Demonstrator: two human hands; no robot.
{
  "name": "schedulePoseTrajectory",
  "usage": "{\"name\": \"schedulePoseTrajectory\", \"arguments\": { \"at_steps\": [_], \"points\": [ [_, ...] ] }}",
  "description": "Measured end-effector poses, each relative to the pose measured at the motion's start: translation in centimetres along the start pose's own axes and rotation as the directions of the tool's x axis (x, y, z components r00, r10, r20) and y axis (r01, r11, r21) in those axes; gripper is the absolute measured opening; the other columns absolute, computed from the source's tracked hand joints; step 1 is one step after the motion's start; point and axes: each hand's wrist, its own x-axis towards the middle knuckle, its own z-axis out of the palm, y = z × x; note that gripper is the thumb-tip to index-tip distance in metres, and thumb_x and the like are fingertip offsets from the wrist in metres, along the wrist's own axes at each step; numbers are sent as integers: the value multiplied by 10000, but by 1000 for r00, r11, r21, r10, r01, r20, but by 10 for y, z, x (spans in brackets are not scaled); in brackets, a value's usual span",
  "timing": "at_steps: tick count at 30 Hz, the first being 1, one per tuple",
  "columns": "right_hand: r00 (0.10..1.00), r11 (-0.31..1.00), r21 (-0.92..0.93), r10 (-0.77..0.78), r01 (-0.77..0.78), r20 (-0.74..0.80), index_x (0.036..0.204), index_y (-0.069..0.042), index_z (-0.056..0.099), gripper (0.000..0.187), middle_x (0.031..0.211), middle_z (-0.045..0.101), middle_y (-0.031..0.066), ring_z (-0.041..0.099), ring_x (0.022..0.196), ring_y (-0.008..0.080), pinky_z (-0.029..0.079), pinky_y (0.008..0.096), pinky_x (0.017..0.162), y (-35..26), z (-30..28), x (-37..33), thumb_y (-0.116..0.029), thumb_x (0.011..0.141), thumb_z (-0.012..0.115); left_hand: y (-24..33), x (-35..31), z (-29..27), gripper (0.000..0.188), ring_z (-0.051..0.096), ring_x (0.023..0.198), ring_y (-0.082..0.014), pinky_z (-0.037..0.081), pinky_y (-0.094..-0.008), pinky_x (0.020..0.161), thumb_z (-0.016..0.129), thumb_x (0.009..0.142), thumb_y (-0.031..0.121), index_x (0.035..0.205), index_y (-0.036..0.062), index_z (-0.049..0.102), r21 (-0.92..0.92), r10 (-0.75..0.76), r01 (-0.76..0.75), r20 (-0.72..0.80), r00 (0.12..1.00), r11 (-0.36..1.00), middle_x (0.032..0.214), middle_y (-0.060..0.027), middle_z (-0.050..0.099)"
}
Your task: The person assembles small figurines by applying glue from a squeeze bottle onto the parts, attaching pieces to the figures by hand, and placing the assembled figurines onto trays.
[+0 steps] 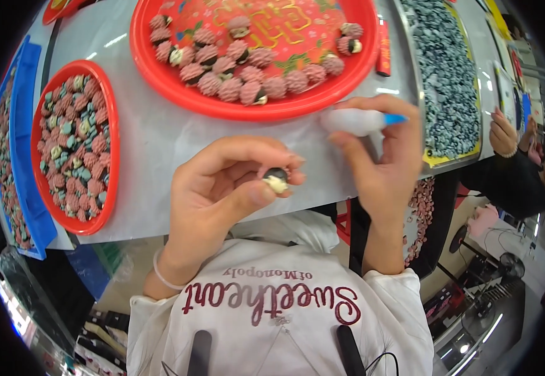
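Observation:
My left hand pinches a small ruffled pink, black and cream piece between thumb and fingers, just above the table's near edge. The cream and black side faces up. In my right hand lies a small white squeeze bottle with a blue end, held on its side to the right of the piece. Beyond both hands is a red oval tray with a patterned bottom. Several similar pink ruffled pieces sit in it, mostly along the near and left side.
At the left stands a red oval basket full of pink and blue-grey pieces, beside a blue bin. A metal tray of dark bluish bits is at the right, near a red stick-like object. Another person's hand shows farther right.

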Motion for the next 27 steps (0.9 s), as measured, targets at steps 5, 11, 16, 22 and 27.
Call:
{"name": "schedulePoseTrajectory", "arguments": {
  "at_steps": [5,11,16,22,27],
  "points": [
    [998,991,-134,21,-14,52,938,14,526,293,912,553,76,526,806,132,415,243,734,-3,-34,8,53,659,606,1,2,2,248,574,866,-211,480,-279,725,581,793,104,977,-47,510,65,-8,10,-39,999,998,964,-148,543],
    [982,909,-370,178,-190,-68,965,11,555,246,858,553,42,501,751,93,393,209,706,30,-112,36,35,721,542,2,6,7,233,569,870,-210,476,-286,741,577,790,85,970,-49,514,77,-12,14,-23,1000,997,953,-146,541],
    [983,846,-503,174,-178,-56,967,-1,559,221,818,544,24,473,709,103,385,212,674,34,-105,36,6,748,528,-1,4,6,232,565,865,-208,472,-289,748,580,785,72,972,-49,515,92,-8,11,-31,999,996,949,-145,537],
    [945,662,-683,132,-308,-298,975,-45,574,216,866,521,16,441,692,83,375,197,628,72,-184,40,-35,760,554,0,4,9,238,561,870,-208,469,-290,751,586,778,63,973,-52,516,94,-21,20,3,1000,995,964,-148,529],
    [960,747,-611,140,-264,-244,940,-68,595,228,740,489,30,396,604,95,377,216,576,78,-170,35,-7,722,575,-1,3,9,238,558,878,-209,473,-291,753,588,775,61,972,-53,519,126,-16,15,0,1000,992,970,-147,524]
  ]
}}
